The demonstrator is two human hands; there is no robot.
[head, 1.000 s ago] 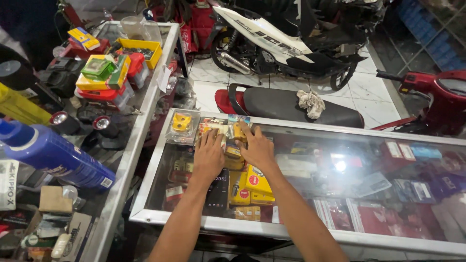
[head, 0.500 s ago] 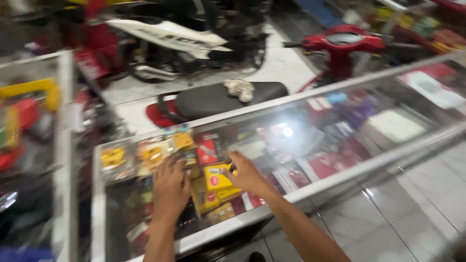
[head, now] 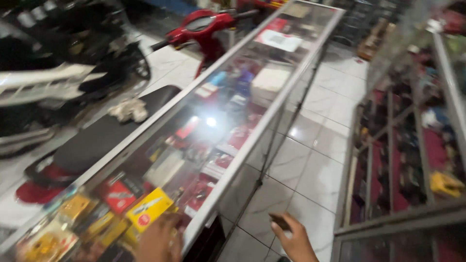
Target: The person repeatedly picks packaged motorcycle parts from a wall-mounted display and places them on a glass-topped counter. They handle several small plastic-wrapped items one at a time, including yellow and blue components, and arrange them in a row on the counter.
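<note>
A long glass counter (head: 272,92) with a metal rim runs from the bottom left up to the top middle. The picture is blurry.

The left hand (head: 158,238) lies on the glass near the counter's near end, close to its right edge. It rests flat and holds nothing. Its fingers are too blurry to tell if they are spread apart or together. Right beside it, just up and to the left, sits a yellow box (head: 148,209) with a red dot on it. It looks like it lies on the glass top, but the blur makes that hard to tell. A red box (head: 119,196) is next to the yellow box, toward the counter's left edge. More yellow packs (head: 73,211) sit at the near left corner.

The right hand (head: 292,237) is off the counter, past its right edge, over the tiled floor (head: 315,155). Its fingers curl around something small and dark. I cannot tell what that thing is.

Under the glass farther along are red packs and a white box (head: 269,80).

Beyond the counter's left edge a black seat (head: 102,136) has a pale rag (head: 128,110) on it. A red scooter (head: 206,29) stands farther back. On the right side stands a shelf (head: 403,160) full of dark parts.
</note>
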